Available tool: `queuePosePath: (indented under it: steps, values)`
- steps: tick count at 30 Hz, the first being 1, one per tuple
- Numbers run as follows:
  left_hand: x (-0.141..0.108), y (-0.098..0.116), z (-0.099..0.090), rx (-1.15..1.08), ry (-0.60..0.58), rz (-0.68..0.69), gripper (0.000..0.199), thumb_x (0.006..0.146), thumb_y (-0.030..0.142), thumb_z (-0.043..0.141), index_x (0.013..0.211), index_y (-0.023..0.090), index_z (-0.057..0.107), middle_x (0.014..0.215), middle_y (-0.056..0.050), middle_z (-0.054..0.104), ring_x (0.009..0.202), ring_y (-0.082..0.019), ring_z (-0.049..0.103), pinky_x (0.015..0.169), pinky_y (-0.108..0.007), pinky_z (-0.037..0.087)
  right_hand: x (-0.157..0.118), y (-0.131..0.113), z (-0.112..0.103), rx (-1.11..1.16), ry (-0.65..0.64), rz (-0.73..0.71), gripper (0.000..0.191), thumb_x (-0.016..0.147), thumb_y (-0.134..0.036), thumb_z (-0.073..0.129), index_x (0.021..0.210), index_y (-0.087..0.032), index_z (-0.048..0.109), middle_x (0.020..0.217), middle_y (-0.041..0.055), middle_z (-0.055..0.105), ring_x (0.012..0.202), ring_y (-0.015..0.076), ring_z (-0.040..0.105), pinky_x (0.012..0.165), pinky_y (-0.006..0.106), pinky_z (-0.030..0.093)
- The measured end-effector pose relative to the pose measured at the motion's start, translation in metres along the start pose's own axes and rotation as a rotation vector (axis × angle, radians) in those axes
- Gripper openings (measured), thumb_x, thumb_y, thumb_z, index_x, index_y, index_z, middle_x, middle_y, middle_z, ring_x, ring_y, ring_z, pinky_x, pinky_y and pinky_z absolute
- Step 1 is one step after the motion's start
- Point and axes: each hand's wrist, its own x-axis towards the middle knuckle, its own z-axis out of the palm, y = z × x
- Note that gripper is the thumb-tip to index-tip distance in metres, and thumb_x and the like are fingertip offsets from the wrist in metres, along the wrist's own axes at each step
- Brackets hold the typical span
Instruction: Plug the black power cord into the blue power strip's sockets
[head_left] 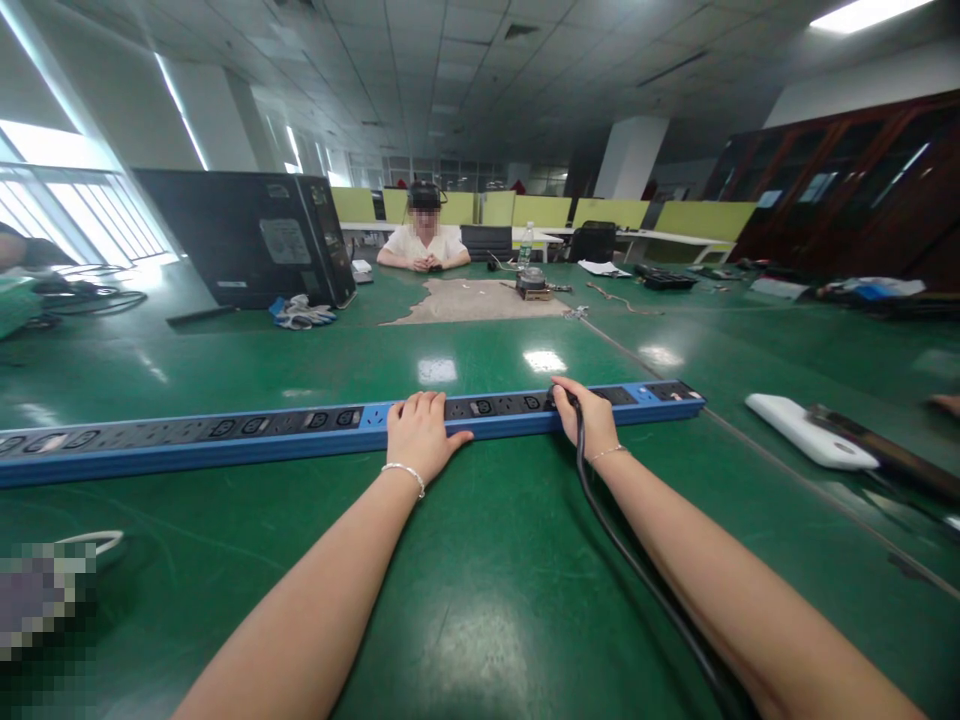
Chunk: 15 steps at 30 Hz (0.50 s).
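A long blue power strip [285, 422] with rows of black sockets lies across the table. My left hand [421, 432] grips it near the middle, fingers over the top and thumb along the near side. Farther right, my right hand [589, 412] is closed on a black plug [559, 397] at the strip's sockets. Fingers partly hide the plug, so I cannot tell how far it sits in the socket. From it a black cable [600, 510] runs down toward me beside my right forearm.
On the green table [247, 560] stand a black computer case [255, 240], gloves [301, 312] and a water bottle [526, 245]. A white power bank-like object [810, 430] lies right. A person [424, 240] sits opposite; parts of others show at both sides.
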Motion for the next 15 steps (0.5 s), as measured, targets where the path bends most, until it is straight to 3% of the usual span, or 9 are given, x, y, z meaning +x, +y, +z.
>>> queuePosePath:
  steps: [6,11,15]
  values:
    - [0.003,-0.001,-0.003,-0.006,-0.023,-0.004,0.067,0.075,0.058,0.053,0.127,0.016,0.044,0.13,-0.014,0.051,0.123,-0.029,0.041,0.102,-0.044,0.028,-0.013,-0.002,0.001,-0.075,0.0,-0.078,0.03,0.085,-0.031,0.044,0.108,-0.029,0.064,0.112,0.0018,0.065,0.101,0.0224,0.063,0.095,0.042,0.046]
    - [0.012,-0.026,-0.015,-0.021,-0.197,0.133,0.057,0.077,0.052,0.054,0.124,0.02,0.049,0.128,-0.01,0.055,0.117,-0.023,0.05,0.098,-0.036,0.035,-0.016,-0.001,0.003,-0.047,-0.004,-0.073,0.03,0.085,-0.032,0.044,0.108,-0.027,0.063,0.113,0.0033,0.065,0.1,0.0227,0.063,0.095,0.042,0.046]
    - [0.01,-0.045,-0.019,0.032,-0.152,0.036,0.068,0.072,0.065,0.051,0.124,0.022,0.048,0.129,-0.011,0.055,0.119,-0.027,0.048,0.1,-0.042,0.032,-0.013,-0.003,0.004,0.014,0.04,0.002,0.028,0.082,-0.032,0.047,0.101,-0.025,0.067,0.105,0.0049,0.068,0.096,0.023,0.063,0.092,0.043,0.046]
